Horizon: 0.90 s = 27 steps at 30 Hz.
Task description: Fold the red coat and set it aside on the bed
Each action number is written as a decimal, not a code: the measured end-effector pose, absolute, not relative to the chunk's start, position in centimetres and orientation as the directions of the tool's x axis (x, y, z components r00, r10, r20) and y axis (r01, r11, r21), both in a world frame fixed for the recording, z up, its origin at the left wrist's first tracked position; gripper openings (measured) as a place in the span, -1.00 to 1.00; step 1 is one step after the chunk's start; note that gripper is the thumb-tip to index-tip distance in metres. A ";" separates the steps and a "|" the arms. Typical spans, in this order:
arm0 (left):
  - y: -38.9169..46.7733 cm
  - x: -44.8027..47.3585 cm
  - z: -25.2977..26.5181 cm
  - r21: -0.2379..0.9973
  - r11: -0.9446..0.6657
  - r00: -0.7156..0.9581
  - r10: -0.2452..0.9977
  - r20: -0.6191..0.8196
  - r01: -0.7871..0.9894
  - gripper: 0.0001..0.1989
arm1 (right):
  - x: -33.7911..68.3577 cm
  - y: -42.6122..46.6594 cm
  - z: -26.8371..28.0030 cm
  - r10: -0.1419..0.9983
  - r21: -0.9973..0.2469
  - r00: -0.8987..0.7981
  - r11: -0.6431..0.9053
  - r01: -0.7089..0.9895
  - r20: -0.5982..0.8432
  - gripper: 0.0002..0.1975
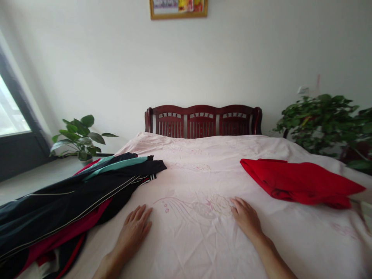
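My left hand [136,226] lies flat, fingers extended, on the pale pink embroidered bedspread [192,240]. It holds nothing and is nearest to a pile of dark clothes [69,201] with white piping, a teal piece and dark red pieces among them. On the right, my right hand [246,217] also rests on the bedspread beside a stitched flower, its fingers slightly bent and apart, with nothing in it. Farther right lies a folded red garment [299,180], apart from that hand.
A dark red wooden headboard [202,121] stands at the far end. A potted plant [81,137] is on the floor at left, and bushy green plants [319,120] stand at right. A framed picture [178,16] hangs on the wall. A dark-framed glass door [20,143] is at far left.
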<state>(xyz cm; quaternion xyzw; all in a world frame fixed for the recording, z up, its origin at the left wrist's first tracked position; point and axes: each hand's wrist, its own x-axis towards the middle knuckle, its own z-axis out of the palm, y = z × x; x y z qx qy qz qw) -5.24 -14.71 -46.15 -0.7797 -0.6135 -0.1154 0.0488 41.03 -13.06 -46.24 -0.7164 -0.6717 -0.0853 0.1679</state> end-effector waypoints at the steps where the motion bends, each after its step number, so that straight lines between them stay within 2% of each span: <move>1: -14.7 -5.2 -46.1 0.064 -0.243 0.222 0.946 0.238 0.968 -0.53 | 41.0 -13.1 -46.2 0.933 -0.126 0.083 -0.040 0.991 0.351 -0.54; 27: -14.8 -5.1 -46.0 0.083 -0.243 0.218 0.947 0.238 0.966 -0.53 | 41.1 -13.0 -46.5 0.912 -0.141 0.081 -0.026 0.990 0.402 -0.57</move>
